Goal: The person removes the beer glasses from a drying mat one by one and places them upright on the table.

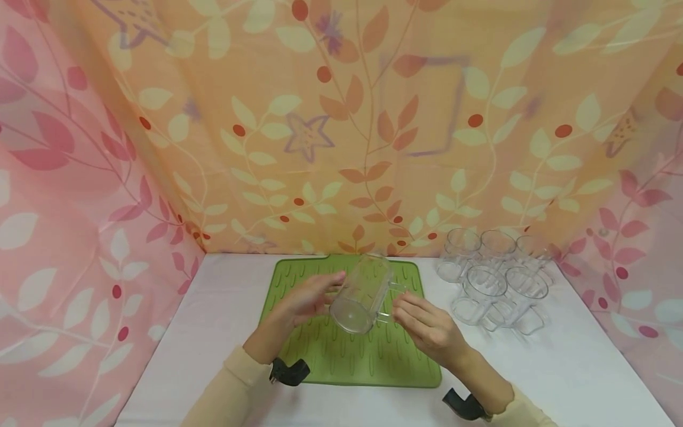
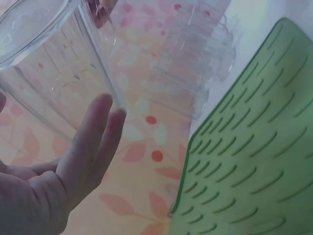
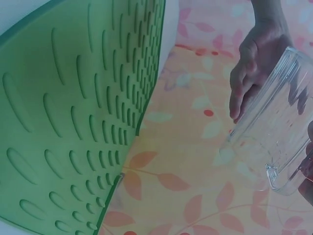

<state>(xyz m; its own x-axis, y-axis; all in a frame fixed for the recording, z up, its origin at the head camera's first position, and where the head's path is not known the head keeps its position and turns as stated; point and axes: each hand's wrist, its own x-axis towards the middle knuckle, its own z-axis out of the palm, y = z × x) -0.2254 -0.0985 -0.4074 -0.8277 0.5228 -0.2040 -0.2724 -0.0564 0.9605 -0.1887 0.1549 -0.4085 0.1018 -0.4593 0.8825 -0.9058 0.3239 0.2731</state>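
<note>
A clear glass mug (image 1: 360,295) is held tilted above the green ribbed mat (image 1: 354,360). My right hand (image 1: 429,327) grips it by its handle, on the mug's right side. On the other side is my left hand (image 1: 308,298), its fingers extended along the glass. In the left wrist view, the straight fingers (image 2: 90,139) lie against or very near the mug's wall; exact contact is hard to tell through the clear glass. The right wrist view shows the mug (image 3: 274,117) with part of the gripping hand at the frame's edge.
Several more clear glass mugs (image 1: 487,281) stand grouped on the white table (image 1: 565,373), right of the mat. A patterned orange cloth (image 1: 352,178) hangs behind, and pink patterned cloth (image 1: 80,284) borders the sides.
</note>
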